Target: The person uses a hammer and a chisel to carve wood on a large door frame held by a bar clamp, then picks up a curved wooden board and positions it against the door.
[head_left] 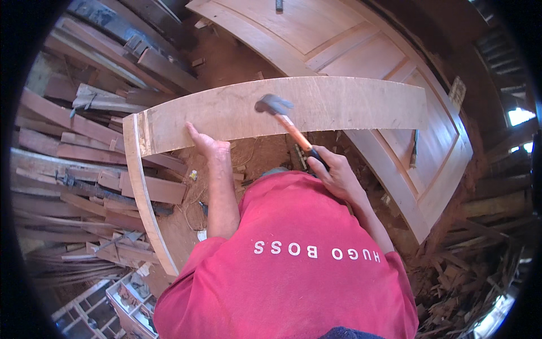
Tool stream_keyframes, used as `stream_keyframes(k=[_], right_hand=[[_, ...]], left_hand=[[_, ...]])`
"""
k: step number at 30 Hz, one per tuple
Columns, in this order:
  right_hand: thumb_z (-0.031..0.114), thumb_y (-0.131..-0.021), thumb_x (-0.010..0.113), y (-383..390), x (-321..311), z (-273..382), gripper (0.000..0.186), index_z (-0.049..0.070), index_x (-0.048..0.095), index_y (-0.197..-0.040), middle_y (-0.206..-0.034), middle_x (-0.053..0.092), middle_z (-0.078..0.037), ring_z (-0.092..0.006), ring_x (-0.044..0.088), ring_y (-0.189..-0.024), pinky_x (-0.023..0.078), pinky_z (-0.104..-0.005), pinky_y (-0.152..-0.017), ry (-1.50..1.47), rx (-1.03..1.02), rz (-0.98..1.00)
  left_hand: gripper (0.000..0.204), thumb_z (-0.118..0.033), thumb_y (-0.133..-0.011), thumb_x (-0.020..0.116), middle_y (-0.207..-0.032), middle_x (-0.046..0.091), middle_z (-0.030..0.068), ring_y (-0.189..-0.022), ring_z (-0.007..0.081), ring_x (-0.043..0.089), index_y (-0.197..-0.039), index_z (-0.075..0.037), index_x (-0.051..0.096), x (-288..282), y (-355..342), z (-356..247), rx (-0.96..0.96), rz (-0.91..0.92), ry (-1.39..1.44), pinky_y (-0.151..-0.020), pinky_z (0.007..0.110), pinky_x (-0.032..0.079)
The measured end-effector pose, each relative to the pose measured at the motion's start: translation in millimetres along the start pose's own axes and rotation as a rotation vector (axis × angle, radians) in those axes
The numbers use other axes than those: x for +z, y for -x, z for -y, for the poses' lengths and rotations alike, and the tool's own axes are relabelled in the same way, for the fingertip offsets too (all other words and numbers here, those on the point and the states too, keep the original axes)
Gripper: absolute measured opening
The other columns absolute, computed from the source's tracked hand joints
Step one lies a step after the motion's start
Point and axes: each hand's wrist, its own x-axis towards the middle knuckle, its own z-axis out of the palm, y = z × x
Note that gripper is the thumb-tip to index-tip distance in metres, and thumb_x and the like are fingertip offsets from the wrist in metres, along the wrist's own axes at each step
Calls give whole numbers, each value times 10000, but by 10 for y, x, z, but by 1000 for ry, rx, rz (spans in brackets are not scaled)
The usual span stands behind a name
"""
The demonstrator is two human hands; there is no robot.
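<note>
A long, pale wooden board (339, 101) spans the middle of the view from left to right. Its left end meets a second board (144, 192), seen edge-on, at a corner. My left hand (212, 146) grips the long board's near edge; the thumb lies on its face, while the other fingers are hidden behind it. In my right hand (333, 169) is a claw hammer (294, 133), held by the dark end of its orange handle. The hammer's slightly blurred head is over the board's face; whether it touches cannot be told.
A panelled wooden door (389, 164) lies beyond and to the right, partly covered by the board. A slim tool (415, 150) rests on it. Stacked timber offcuts (84, 152) crowd the left side. Wood scraps (457, 282) pile up at lower right; a divided tray (132, 302) sits at lower left.
</note>
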Motion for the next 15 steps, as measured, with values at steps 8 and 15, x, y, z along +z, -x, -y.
stream_keyframes(k=[8, 15], right_hand=[[173, -937, 650, 329, 182, -47, 281, 17, 598, -1165, -751, 639, -178, -317, 673, -679, 506, -383, -608, 104, -98, -488], [217, -954, 629, 696, 172, -312, 281, 29, 611, -1163, -723, 624, -158, -291, 665, -630, 497, -363, -571, 200, 7, -665]], left_hand=[[714, -555, -954, 484, -1489, 418, 125, -1343, 321, 436, -1484, -102, 334, -145, -295, 21, -42, 38, -26, -1116, 514, 354], [667, -548, -978, 441, -1464, 454, 127, -1324, 312, 463, -1467, -98, 371, -111, -495, -86, -20, 64, -15, -1114, 518, 368]])
